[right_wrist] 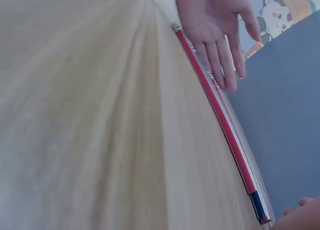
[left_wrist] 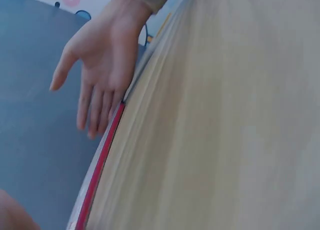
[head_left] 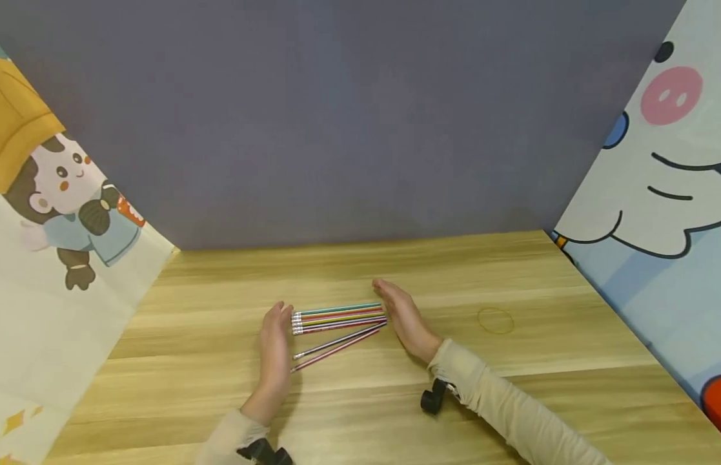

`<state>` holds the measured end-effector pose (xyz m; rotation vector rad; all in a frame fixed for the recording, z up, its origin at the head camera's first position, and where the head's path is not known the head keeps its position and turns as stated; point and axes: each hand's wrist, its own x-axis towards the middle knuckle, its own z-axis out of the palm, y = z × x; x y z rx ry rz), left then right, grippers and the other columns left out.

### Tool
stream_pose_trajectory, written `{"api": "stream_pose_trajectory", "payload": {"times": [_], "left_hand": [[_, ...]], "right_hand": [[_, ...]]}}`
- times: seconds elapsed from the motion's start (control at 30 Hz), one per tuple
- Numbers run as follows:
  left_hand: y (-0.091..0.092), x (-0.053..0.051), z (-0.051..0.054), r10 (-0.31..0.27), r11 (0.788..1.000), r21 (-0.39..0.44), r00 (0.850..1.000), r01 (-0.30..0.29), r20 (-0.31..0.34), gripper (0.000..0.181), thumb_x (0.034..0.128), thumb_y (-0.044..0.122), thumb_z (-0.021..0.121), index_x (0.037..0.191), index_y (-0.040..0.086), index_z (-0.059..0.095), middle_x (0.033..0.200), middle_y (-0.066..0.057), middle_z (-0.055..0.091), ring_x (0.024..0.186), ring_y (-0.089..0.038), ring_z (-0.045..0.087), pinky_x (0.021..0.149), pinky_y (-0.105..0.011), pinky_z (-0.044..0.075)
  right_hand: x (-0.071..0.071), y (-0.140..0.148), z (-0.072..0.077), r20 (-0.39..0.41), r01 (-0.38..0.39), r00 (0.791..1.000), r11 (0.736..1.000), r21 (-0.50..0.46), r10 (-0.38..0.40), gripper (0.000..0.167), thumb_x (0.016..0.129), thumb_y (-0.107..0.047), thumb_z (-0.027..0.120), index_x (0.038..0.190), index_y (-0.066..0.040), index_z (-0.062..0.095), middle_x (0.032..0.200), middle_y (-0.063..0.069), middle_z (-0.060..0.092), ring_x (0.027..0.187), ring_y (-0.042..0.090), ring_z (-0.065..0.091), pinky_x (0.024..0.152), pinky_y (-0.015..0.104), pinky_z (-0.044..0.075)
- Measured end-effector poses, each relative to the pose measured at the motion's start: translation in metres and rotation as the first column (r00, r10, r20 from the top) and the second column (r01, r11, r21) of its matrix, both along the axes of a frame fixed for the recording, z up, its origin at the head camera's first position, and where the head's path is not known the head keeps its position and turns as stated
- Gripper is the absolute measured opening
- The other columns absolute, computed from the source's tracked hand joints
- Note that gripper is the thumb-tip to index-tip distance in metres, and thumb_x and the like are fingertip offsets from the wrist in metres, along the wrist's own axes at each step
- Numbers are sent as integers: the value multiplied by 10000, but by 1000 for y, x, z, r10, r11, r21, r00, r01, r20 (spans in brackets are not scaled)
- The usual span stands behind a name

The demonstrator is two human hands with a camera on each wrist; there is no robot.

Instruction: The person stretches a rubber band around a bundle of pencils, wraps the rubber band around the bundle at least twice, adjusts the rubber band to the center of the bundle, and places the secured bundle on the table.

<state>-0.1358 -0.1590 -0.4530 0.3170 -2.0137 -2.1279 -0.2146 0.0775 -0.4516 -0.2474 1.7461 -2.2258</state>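
One thin yellow loop (head_left: 498, 333) is seen off right. Two splayed dark/red pencils (head_left: 335, 351) and one multicoloured pencil bunch (head_left: 337, 318) (count unclear) are flanked by left hand (head_left: 275, 345), right hand (head_left: 409, 324), fingers straight.

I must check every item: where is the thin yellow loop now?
In the head view, the thin yellow loop lies on the table, to the right of the right hand and the pencils.

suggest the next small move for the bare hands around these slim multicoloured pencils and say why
Probably have the bare left hand nudge the slim red pencil and slim dark pencil toward the row of slim multicoloured pencils: their silvery ends, beside that hand, fan away from the row, whose pencils lie nearly parallel.
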Motion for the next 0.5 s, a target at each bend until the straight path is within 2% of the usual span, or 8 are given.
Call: {"api": "stream_pose_trajectory", "payload": {"times": [0.1,0.2,0.27,0.4,0.5], "left_hand": [[11,-5,-4,50,999,-8,998,-50,-38,625,1088,475,205,1554,58,195,1566,-169,346,1489,-325,226,1235,-520,92],[17,-16,-7,140,990,35,987,-138,-79,589,1098,430,213,1530,31,243,1538,-187,391,1472,-328,271,1238,-491,116],[20,-25,-7,178,983,56,980,-173,-87,559,1103,394,222,1498,5,294,1504,-208,430,1448,-340,319,1236,-476,143],[17,-33,-2,168,983,87,982,-160,-92,529,1106,337,236,1445,-51,354,1472,-246,448,1421,-345,367,1230,-428,201],[11,-28,2,130,990,67,989,-125,-70,522,1104,321,233,1440,-56,365,1483,-231,436,1436,-327,346,1231,-408,204]], "right_hand": [[-2,0,0,-3,1,1000,1000,-14,-2,669,1050,-424,415,1531,19,275,1613,201,224,1501,325,177,1241,481,3],[0,-3,-2,1,-12,1000,1000,-23,12,663,1052,-425,420,1532,9,276,1615,191,225,1500,311,188,1245,454,11],[0,-1,-5,7,-12,1000,999,-37,12,645,1060,-405,414,1531,13,274,1614,192,228,1499,307,195,1247,437,24],[-1,3,-7,4,4,1000,997,-80,-4,618,1065,-367,411,1517,37,289,1596,216,256,1490,329,215,1249,431,36],[-2,5,-5,-3,6,1000,997,-77,-7,613,1060,-367,419,1513,29,301,1587,214,281,1483,332,238,1249,438,52]]}}
